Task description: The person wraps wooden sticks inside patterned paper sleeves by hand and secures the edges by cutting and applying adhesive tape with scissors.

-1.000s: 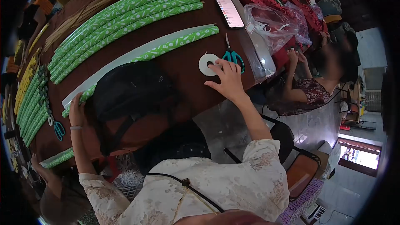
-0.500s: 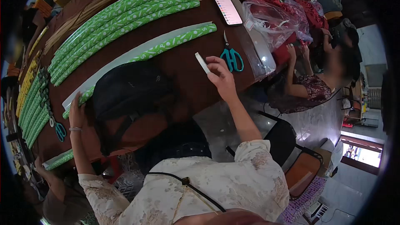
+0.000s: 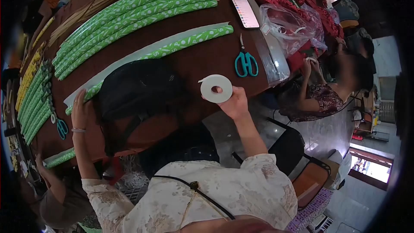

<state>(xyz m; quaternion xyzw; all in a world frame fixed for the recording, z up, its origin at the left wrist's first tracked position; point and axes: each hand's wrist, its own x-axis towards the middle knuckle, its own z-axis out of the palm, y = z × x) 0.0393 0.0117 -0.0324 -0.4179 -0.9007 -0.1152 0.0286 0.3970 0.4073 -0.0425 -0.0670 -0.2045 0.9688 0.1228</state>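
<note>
My right hand (image 3: 236,103) grips a roll of white tape (image 3: 208,88) above the table's near edge, its flat face and centre hole toward me and a short tape end sticking out. My left hand (image 3: 79,113) has its fingers stretched out and rests at the left end of a green patterned paper roll (image 3: 185,44), whose pale edge is unrolled along its far side. A black bag (image 3: 140,88) lies between my hands and hides part of this roll. Teal-handled scissors (image 3: 246,63) lie beyond my right hand.
Several rolled green tubes (image 3: 138,15) lie farther back on the brown table (image 3: 189,62). A lit phone (image 3: 245,13) and a clear plastic bag (image 3: 286,26) are at the right. Another person (image 3: 323,97) sits there; a chair (image 3: 282,142) stands near me.
My right hand has turned the tape roll from edge-on to face-on and lowered it slightly toward me. My left hand stays at the paper roll's end.
</note>
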